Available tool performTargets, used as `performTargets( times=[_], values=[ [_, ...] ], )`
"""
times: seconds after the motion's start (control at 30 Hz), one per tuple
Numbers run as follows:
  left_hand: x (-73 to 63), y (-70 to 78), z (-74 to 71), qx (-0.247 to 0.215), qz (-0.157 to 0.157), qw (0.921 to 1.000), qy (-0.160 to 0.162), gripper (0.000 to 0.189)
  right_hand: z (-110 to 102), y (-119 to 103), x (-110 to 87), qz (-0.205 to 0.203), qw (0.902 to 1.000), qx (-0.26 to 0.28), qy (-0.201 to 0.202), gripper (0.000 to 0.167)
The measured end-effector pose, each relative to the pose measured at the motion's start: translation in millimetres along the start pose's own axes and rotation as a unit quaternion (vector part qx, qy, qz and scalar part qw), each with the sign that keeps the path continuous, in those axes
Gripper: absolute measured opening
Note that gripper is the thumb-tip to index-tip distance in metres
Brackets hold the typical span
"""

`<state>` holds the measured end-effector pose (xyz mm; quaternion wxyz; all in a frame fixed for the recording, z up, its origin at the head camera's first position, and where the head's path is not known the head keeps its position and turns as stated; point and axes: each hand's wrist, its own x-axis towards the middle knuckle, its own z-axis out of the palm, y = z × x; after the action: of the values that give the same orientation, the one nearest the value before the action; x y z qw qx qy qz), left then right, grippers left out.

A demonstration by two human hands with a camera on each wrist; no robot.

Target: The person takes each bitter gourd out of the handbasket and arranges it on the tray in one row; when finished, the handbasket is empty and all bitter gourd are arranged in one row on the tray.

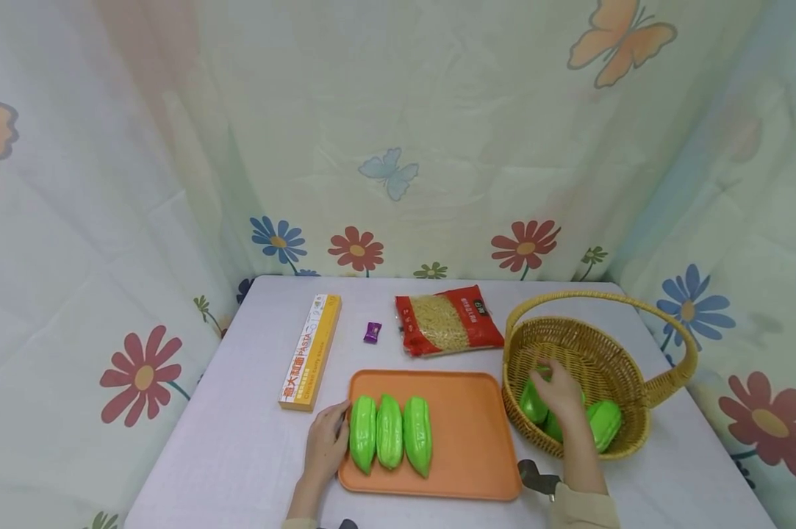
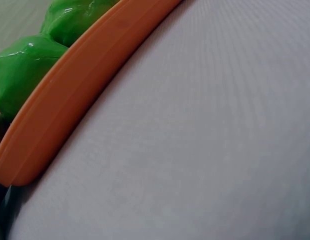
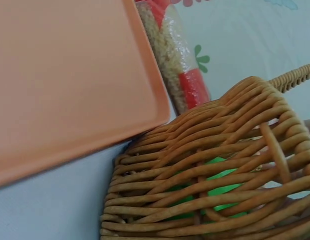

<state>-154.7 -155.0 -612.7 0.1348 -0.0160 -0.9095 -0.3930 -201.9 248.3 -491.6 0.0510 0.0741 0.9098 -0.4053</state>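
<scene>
Three glossy green ridged fruits [image 1: 389, 432], which look like star fruit, lie side by side on the left half of an orange tray [image 1: 470, 433]. My left hand [image 1: 325, 444] holds the tray's left rim; in the left wrist view the tray's side wall [image 2: 60, 100] shows, with the hand mostly out of sight. Inside the wicker basket [image 1: 586, 345] on the right, my right hand [image 1: 559, 389] grips a green star fruit [image 1: 533, 404]. Another star fruit [image 1: 604, 424] lies in the basket, and the forearm partly covers more green. The basket wall [image 3: 204, 185] hides most of the right hand in the right wrist view.
Behind the tray lie a red bag of pasta [image 1: 444, 321] and a small purple wrapped candy [image 1: 372, 333]. A yellow and white pasta box [image 1: 310, 353] lies at the left. The basket's tall handle [image 1: 596, 295] arches above its opening. A floral curtain [image 1: 398, 110] surrounds the table.
</scene>
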Motion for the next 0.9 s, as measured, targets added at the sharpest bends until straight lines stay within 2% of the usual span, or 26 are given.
performTargets(
  times=[0.23,0.43,0.67,0.9],
  values=[
    [-0.6,-1.5,1.2,0.002,0.004,1.0000,0.001,0.035,2,5,4.1,0.000,0.9978,-0.059,0.030,0.055],
    [-0.4,-1.4,1.2,0.004,0.011,0.9999,0.005,0.035,6,3,4.8,0.021,0.9952,-0.089,0.037,0.061],
    [-0.2,2.0,-0.3,0.000,0.019,0.9998,0.011,0.034,16,2,8.4,0.035,0.9872,-0.145,0.057,0.076],
    [-0.5,3.0,-0.9,-0.001,-0.005,1.0000,-0.001,0.034,21,1,10.6,0.017,0.9869,-0.148,0.063,0.076]
  ],
)
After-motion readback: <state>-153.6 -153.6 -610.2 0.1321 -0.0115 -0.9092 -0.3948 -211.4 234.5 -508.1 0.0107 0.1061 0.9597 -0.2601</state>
